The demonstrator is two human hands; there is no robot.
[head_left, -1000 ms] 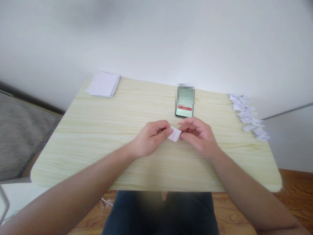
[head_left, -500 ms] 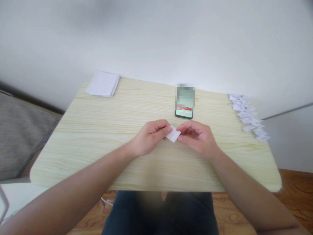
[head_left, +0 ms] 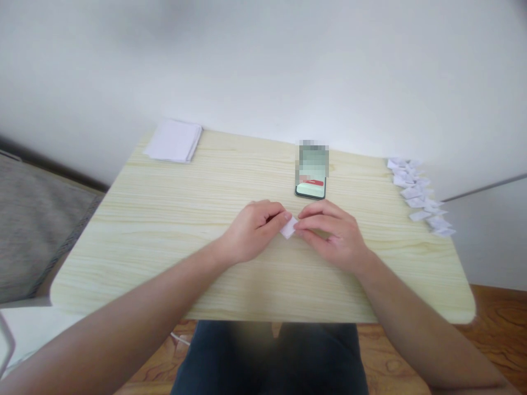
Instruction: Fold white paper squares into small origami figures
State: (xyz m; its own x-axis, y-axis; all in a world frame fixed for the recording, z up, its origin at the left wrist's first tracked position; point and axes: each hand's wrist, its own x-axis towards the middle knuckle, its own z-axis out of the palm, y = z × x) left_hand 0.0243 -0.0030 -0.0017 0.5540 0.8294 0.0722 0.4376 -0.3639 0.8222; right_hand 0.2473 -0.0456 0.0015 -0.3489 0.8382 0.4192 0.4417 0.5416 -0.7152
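The left hand [head_left: 253,233] pinches a small folded paper [head_left: 289,227] under its thumb, held low over the pale wooden table [head_left: 164,219], as I view it from my remote seat. The right hand [head_left: 335,233] curves in from the other side, fingers slightly spread and fingertips at the paper's near-right edge; I cannot tell whether its thumb and fingers grip it. The paper sits between the two hands, its left part covered by the left thumb. Just beyond the right hand lies a phone [head_left: 310,190], its screen lit and partly blurred out. I see a stack of white sheets [head_left: 173,141] beyond and left of the left hand, and a row of folded paper pieces [head_left: 415,195] well to the right of the right hand
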